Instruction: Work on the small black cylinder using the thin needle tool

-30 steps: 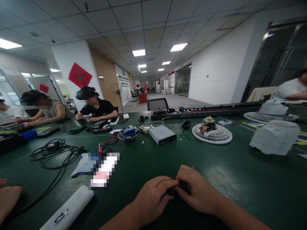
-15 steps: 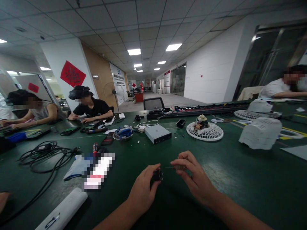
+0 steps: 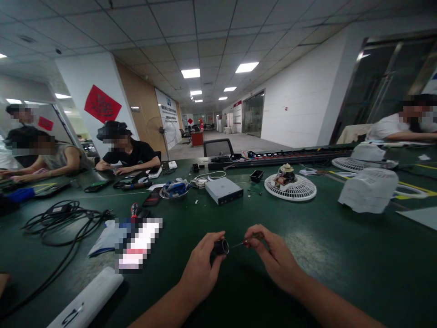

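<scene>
My left hand (image 3: 204, 260) is closed round a small black cylinder (image 3: 221, 246), its round open end turned to the right. In my right hand (image 3: 269, 249) is a thin screwdriver (image 3: 244, 243) with a red part at the front of its handle. The slim shaft points left, its tip at or very near the cylinder's open end; I cannot tell whether it touches. Both hands are just above the green table (image 3: 252, 291). Fingers hide most of the screwdriver's handle and part of the cylinder.
Ahead lie a disc drive (image 3: 223, 190), a fan grille with motor (image 3: 290, 184) and a white housing (image 3: 368, 190). On the left are coiled cables (image 3: 68, 218), a red-handled screwdriver (image 3: 134, 210) and a white box-like object (image 3: 90, 298). People sit at the table's far sides.
My right hand has lowered and turned, bringing the screwdriver's tip left to the cylinder's open end. My left hand has shifted slightly left with the cylinder. Another person has appeared at far left.
</scene>
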The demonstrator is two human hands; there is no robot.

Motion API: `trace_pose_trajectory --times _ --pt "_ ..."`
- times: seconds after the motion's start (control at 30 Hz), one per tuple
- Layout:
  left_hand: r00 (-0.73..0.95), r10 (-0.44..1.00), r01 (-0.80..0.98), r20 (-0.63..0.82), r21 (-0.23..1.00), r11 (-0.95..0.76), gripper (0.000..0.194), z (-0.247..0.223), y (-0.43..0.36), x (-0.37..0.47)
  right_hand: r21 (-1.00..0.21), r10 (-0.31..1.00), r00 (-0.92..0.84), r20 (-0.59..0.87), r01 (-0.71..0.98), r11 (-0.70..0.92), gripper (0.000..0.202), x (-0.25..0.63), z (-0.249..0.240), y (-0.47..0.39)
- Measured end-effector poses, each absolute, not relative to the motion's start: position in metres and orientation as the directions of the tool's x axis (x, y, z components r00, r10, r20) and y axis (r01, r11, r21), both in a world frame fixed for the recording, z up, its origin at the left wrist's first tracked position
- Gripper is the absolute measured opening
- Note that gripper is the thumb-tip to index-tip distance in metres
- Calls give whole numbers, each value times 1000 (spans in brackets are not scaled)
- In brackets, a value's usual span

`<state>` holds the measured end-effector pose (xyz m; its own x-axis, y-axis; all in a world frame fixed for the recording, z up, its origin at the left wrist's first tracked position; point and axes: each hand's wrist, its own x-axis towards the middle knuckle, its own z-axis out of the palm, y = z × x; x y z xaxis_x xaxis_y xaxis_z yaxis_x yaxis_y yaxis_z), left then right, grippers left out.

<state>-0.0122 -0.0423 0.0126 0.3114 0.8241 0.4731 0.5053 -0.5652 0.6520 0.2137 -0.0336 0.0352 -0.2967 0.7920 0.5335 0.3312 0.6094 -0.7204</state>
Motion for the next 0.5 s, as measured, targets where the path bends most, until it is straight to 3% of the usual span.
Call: trace_pose_trajectory --times 0.5 --pt "252 847 502 467 686 -527 49 11 -38 -13 -759 831 -267 489 340 556 21 214 36 -30"
